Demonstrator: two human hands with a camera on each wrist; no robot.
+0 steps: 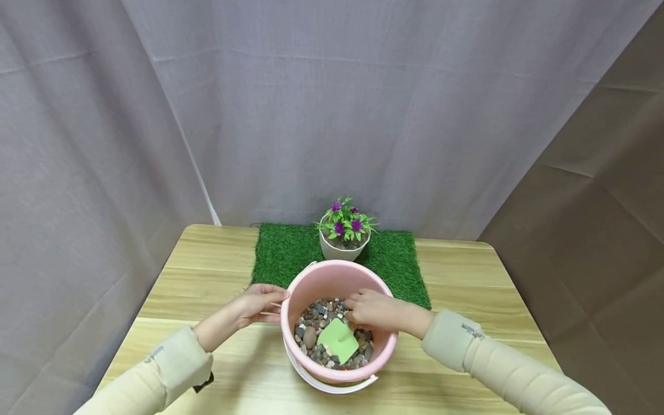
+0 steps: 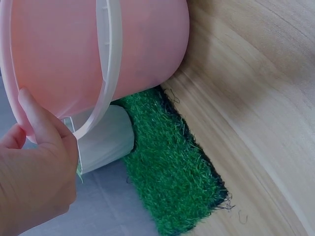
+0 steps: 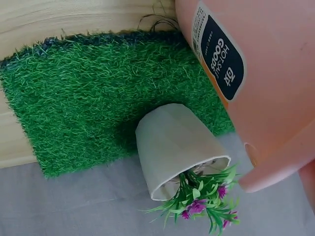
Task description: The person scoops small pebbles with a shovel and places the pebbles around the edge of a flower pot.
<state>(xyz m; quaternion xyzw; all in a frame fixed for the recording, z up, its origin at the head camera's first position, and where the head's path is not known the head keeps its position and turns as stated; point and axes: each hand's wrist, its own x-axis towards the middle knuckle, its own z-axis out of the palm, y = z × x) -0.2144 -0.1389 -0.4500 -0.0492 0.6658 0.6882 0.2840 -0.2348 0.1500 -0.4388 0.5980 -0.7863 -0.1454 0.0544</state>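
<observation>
A pink bucket with a white handle stands on the table, its bottom covered with mixed pebbles. My left hand pinches the bucket's rim at the left; in the left wrist view the thumb lies against the outer wall. Inside the bucket, my right hand has curled fingers at the handle end of a light green shovel, whose blade lies over the pebbles. The hand hides the shovel's handle. In the right wrist view the bucket wall blocks most of that hand.
Behind the bucket, a white pot with a purple-flowered plant stands on a green artificial grass mat. The wood-grain table extends to both sides. Grey curtains hang behind its far edge.
</observation>
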